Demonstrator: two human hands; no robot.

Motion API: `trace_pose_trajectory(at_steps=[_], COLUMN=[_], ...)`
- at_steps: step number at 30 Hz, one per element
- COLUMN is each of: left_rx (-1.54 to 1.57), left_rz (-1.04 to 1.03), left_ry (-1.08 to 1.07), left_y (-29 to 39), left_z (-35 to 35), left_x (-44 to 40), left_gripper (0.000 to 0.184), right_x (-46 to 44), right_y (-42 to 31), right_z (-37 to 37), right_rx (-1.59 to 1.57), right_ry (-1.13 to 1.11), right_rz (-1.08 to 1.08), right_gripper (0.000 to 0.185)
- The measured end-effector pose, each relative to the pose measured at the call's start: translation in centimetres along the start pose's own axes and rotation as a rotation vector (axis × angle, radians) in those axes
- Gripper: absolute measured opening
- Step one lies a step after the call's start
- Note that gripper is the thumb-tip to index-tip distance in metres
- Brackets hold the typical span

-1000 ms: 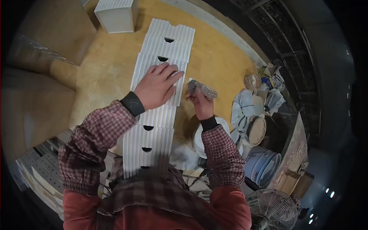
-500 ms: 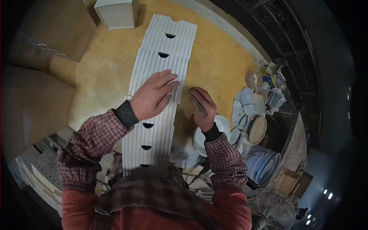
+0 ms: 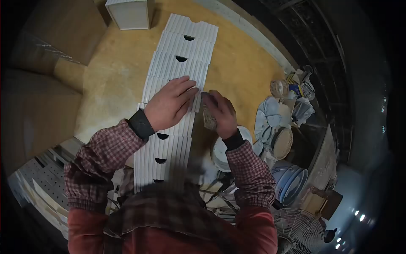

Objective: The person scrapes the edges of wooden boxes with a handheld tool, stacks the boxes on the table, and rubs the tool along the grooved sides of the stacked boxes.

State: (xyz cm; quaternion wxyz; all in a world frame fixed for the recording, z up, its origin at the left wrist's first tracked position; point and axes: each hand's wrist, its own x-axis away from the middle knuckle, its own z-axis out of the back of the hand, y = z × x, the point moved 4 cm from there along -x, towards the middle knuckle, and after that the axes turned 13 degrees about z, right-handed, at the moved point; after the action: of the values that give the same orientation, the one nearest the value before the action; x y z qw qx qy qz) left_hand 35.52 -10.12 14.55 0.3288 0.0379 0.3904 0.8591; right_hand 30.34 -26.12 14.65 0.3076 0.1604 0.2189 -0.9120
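Note:
A long row of white ribbed panels (image 3: 162, 148), overlapping and cut with dark half-round notches, runs from my body to the far side of the table. My left hand (image 3: 172, 103) lies across the middle panels, its fingers stretched out toward their right edge. Just right of that edge, my right hand (image 3: 220, 111) grips a small flat grey-brown piece (image 3: 209, 119) with a rough, worn face, perhaps an abrasive pad. The piece is tilted beside the panel's edge; whether it touches the edge I cannot tell.
A white bucket (image 3: 220, 154) stands below my right wrist. Farther right are a pale blue cloth (image 3: 266, 116), a round lid (image 3: 282, 143), a blue-white bucket (image 3: 292, 186) and a fan (image 3: 298, 233). Cardboard boxes (image 3: 38, 114) stand left, a white ribbed box (image 3: 131, 15) at the back.
My right hand has shifted slightly left toward the panel edge and turned, so the flat piece now shows its broad face. My left hand stays almost in place on the panels.

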Motion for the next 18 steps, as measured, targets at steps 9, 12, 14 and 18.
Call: trace_pose_trajectory(at_steps=[9, 12, 14, 18], left_rx=[-0.025, -0.009, -0.025, 0.008], left_rz=[-0.005, 0.023, 0.007, 0.033], left_ry=[0.035, 0.010, -0.004, -0.019], left_y=[0.3, 0.1, 0.0, 0.1], left_z=[0.5, 0.3, 0.1, 0.0], left_x=[-0.5, -0.4, -0.4, -0.2], left_gripper=[0.036, 0.038, 0.039, 0.039], right_x=[0.1, -0.8, -0.8, 0.7], right_y=[1.3, 0.9, 0.8, 0.6], right_z=[1.0, 0.6, 1.4, 1.4], right_rx=[-0.107, -0.121, -0.100, -0.398], right_ry=[0.085, 0.000, -0.058, 0.044], right_rz=[-0.089, -0.029, -0.009, -0.172], right_gripper=[0.041, 0.042, 0.042, 0.036])
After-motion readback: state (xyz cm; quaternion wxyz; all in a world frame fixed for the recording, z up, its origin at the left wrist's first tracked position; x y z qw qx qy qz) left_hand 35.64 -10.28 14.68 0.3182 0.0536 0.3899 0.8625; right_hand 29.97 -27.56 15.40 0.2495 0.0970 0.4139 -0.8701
